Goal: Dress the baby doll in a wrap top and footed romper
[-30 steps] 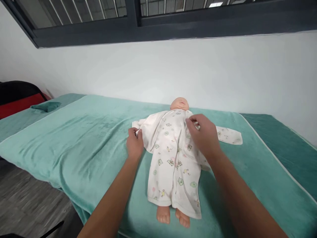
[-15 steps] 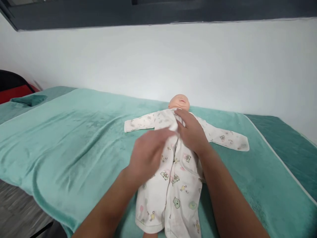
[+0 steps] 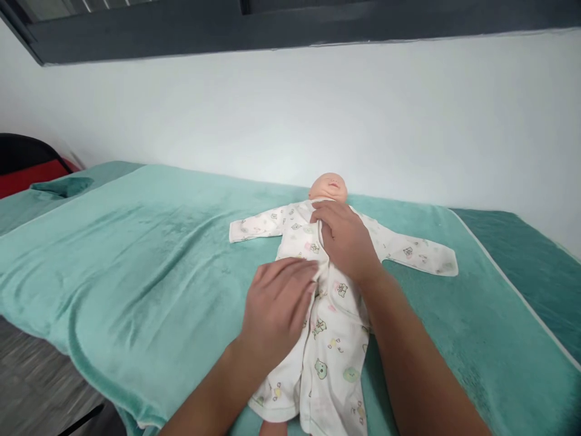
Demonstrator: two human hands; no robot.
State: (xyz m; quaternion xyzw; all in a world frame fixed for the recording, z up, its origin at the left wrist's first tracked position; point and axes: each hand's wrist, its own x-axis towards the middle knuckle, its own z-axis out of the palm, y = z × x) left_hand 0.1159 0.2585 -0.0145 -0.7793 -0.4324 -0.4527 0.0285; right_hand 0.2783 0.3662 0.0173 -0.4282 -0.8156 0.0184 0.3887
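Observation:
A baby doll (image 3: 327, 186) lies on its back, head toward the wall, dressed in a white patterned baby romper (image 3: 336, 345). The romper's sleeves spread out to both sides, and its front opening runs down the middle. My left hand (image 3: 279, 303) is at mid-front, fingertips closed on the edge of the opening, where a bit of fabric is raised. Higher up, on the chest, my right hand (image 3: 347, 239) has curled fingers closed on the front edge near the neckline. Fasteners under the fingers are hidden. Part of one doll foot (image 3: 273, 429) shows below a leg cuff.
A teal plush blanket (image 3: 136, 254) covers the bed beneath the doll, with folds at the left. Behind stands a white wall (image 3: 272, 121) under a dark window frame (image 3: 290, 27). A black and red item (image 3: 31, 163) sits at the far left.
My left hand has moved down from the chest to mid-front, and the flap it lifted now lies flatter. My right hand stays near the neckline, its fingers shifted slightly left.

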